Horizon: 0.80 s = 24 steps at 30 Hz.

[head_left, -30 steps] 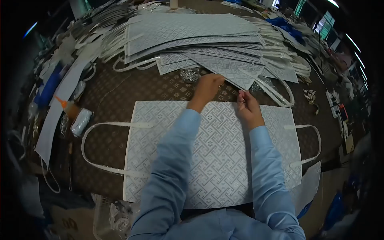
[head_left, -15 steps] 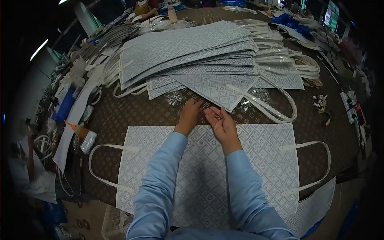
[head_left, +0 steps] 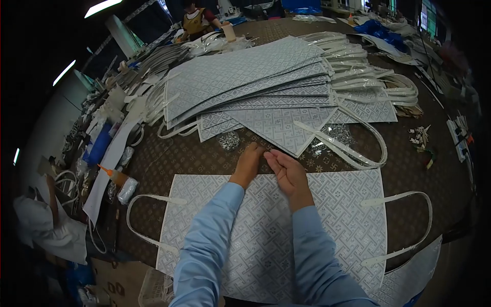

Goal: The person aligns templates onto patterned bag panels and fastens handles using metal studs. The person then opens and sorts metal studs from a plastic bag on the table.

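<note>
A pale grey patterned bag panel lies flat before me, with a white strap handle at its left side and another white handle at its right. My left hand is just past its far edge, knuckles up and fingers bent together; what they hold is hidden. Beside it, my right hand is half curled, fingertips close to the left one's. Small metal pieces showed in its palm a moment ago; the fingers now cover them. Near the left hand is a heap of small shiny metal pieces.
Stacked patterned panels with plastic-wrapped handles stand beyond my hands. More shiny bits lie under a loose strap. To the left are an orange-tipped bottle and a long white strip. Another person is at the table's far side.
My right hand has turned from palm up to half closed, hiding the metal pieces. The left hand stays next to it. The whole view has shifted slightly down and right.
</note>
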Each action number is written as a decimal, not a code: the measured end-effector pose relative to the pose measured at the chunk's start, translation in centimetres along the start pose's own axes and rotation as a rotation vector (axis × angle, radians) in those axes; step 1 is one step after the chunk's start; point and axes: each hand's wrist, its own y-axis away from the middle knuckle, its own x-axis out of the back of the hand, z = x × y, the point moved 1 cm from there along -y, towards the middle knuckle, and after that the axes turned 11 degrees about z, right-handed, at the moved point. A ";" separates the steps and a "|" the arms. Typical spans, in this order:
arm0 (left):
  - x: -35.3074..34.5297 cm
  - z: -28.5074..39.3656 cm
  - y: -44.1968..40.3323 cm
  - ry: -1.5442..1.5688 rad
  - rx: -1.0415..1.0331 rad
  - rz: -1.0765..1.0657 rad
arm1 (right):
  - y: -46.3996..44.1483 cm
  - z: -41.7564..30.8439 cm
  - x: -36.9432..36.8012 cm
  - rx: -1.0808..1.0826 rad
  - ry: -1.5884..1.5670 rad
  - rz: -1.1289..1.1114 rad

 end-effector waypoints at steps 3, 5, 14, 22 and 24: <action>-0.9 -2.0 -0.1 0.263 0.154 0.184 | -0.1 0.1 0.3 0.046 0.153 0.092; -0.8 -2.9 0.0 0.240 0.172 0.155 | -0.4 0.4 0.8 0.090 0.164 0.101; 2.1 -1.2 1.3 0.319 0.011 0.200 | -0.8 0.4 1.9 0.058 0.235 0.090; 16.3 -0.9 12.6 0.413 0.285 0.075 | -1.0 0.6 2.4 -0.005 0.291 -0.039; 21.4 -1.5 16.7 0.396 0.636 0.164 | -0.6 1.7 1.7 0.072 0.343 0.070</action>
